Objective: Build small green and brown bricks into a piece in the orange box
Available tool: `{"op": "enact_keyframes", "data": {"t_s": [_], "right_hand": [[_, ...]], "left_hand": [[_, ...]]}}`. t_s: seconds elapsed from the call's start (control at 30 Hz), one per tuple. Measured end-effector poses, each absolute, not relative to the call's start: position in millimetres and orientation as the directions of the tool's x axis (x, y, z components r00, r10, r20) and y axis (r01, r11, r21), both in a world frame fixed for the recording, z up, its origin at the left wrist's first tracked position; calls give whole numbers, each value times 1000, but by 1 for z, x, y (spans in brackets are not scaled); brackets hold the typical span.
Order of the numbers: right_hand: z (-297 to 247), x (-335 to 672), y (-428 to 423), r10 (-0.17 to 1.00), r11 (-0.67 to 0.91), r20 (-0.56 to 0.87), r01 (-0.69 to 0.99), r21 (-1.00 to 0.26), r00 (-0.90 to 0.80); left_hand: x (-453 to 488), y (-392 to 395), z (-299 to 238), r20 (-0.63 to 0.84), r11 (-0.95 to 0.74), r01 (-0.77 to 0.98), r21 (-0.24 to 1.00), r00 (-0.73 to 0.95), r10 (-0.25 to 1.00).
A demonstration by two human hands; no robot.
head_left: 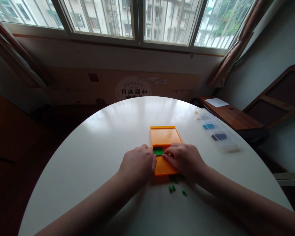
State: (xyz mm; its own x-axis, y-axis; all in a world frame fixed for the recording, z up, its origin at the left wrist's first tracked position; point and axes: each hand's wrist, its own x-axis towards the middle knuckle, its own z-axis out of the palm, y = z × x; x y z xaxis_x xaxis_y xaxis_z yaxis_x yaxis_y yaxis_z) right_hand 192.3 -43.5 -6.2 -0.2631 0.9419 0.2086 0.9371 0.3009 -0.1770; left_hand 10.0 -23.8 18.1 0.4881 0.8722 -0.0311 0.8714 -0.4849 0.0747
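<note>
An orange plastic board [164,135] lies on the white table in front of me, with a raised rim at its far end. Across its middle runs a strip of small green studded pieces [158,151]. My left hand [139,164] is closed against the board's left edge, fingers curled at the end of the green strip. From the right, my right hand [185,159] reaches over the board, thumb and fingertips pinched together at the strip's right part. Whatever sits between those fingertips is hidden. Several loose green pieces [172,188] lie just below the board.
A clear compartment box [220,131] holding blue, dark and pale pieces stands on the table's right side. The round white table [88,157] curves away toward the window. Beyond it at right is a wooden surface [245,119] with a paper sheet [216,102].
</note>
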Motion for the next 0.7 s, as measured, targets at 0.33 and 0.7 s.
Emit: {"op": "enact_keyframes", "data": {"t_s": [0.33,0.7], "right_hand": [[24,220,-52,894,298,392,941,-161,-216],[42,292,-51,944,281,-98,923,-263,-315]], "left_hand": [[4,-20,22,-28,-484,869,102,489,872],[0,-8,24,-26,-461,879,123,467,884]]}}
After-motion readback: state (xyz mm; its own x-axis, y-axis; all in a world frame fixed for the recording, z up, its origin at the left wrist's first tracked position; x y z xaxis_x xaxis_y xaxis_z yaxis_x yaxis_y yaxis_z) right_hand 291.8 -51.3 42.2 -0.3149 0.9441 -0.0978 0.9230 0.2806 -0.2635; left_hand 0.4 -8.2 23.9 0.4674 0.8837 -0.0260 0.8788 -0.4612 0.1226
